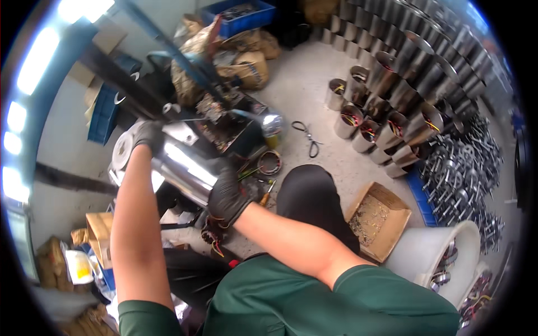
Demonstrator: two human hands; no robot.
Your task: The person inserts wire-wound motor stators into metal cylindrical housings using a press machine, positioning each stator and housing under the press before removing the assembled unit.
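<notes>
A shiny metal cylinder [188, 171] lies slanted between my hands, beside a machine post. My left hand [148, 137], in a dark glove, is closed at the cylinder's far-left end; its fingertips are partly hidden. At the near-right end, my right hand [227, 193], also gloved, has its fingers wrapped round the rim, covering that opening. Below the right hand sits a dark round part with coloured wires [213, 235]. To the right of the cylinder, a ring-shaped wound part [270, 162] lies near a screwdriver with an orange handle [266, 197].
Black-handled scissors [307, 138] lie on the floor. Rows of metal cylinders [386, 73] stand at right, several with wires inside. Nearer are a pile of metal shaft parts [462, 179], a cardboard box [397, 224] and a white bucket [412, 252]. A dark steel post [120, 81] rises at left.
</notes>
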